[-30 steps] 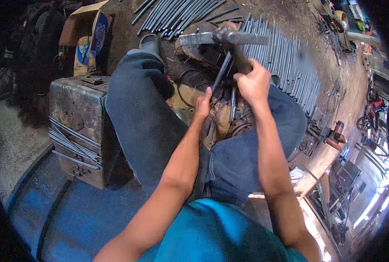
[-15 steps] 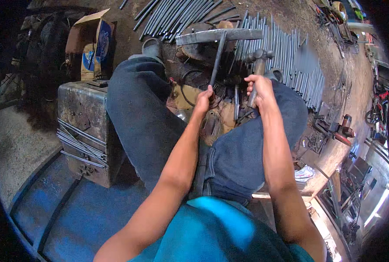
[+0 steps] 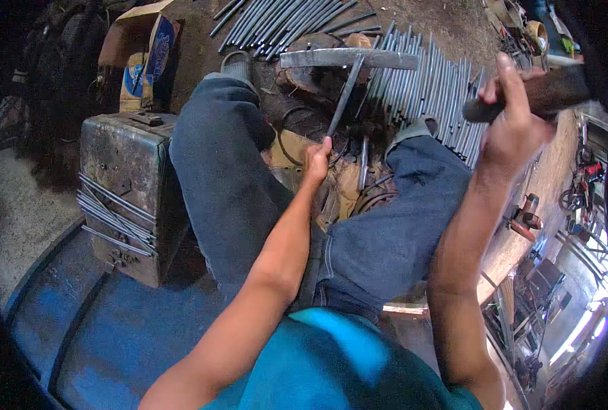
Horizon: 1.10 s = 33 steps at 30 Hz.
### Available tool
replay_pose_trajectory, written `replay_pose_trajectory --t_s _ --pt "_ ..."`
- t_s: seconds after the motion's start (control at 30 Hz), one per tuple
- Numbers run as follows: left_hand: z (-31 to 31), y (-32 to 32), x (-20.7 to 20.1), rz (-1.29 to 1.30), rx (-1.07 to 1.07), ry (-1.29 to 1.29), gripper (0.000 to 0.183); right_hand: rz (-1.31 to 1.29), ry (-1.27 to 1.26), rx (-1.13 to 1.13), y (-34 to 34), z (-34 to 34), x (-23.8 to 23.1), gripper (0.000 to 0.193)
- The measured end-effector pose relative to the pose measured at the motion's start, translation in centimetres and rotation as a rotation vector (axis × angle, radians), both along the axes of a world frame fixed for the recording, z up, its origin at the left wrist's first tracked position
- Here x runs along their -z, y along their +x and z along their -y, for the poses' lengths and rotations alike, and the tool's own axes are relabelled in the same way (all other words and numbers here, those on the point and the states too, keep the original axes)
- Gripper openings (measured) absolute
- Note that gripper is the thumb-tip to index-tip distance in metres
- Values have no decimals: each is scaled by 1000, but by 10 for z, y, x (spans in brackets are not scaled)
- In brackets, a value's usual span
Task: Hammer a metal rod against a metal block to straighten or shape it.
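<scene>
The grey metal rod (image 3: 345,99) slants up and away between the seated person's knees, its far end meeting the middle of a long, slightly curved metal bar (image 3: 389,60); whether the two are joined or only touching I cannot tell. The bar runs crosswise over a dark, round block (image 3: 307,83) on the floor.

The left hand (image 3: 315,162) is closed around the rod's near end, thumb laid along it. The right hand (image 3: 516,133) is raised well apart, out to the right, its fingers curled around a thick dark handle (image 3: 557,90); the index finger looks straighter than the rest, though the hand is blurred, and the handle's outer end is lost in the black rim.

Just right of the rod stands a short metal piece (image 3: 364,162). Beyond the block, a fan of loose rods (image 3: 283,27) lies on the far part of the floor, and a row of rods (image 3: 420,89) spreads to the right. At the far edge of a blue sheet (image 3: 140,342), on the left, stands a worn metal box (image 3: 116,150); an open carton (image 3: 136,92) sits behind it.
</scene>
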<state>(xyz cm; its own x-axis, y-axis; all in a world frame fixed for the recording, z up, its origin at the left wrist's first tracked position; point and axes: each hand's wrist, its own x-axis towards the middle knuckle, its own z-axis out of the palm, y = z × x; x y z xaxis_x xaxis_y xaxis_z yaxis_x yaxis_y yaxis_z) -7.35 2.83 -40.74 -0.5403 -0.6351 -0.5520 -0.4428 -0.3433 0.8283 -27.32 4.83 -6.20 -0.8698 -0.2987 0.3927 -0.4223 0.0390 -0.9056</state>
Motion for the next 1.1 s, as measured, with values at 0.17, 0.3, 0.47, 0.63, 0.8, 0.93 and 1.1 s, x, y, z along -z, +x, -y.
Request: replay_pose_trajectory --t_s 0.17,0.3,0.47,0.63,0.8,0.93,1.1 --pt "-15 -18 -24 14 14 -31 66 -158 431 380 6 -31 202 31" --pt "-2 -3 -5 68 3 -17 66 333 913 50 32 -25 180 28" --pt "1 -9 -28 235 107 -118 64 300 339 85 -7 -5 64 21" --pt "2 -8 -24 197 88 -148 62 1 -164 37 0 29 12 18" --pt "-4 -14 -20 216 113 -188 61 -23 774 117 34 -5 175 27" --pt "11 -30 -38 149 2 -189 62 32 795 -82 16 4 142 32" --pt "11 -13 -23 264 46 -238 61 -305 520 -199 -16 53 19 12"
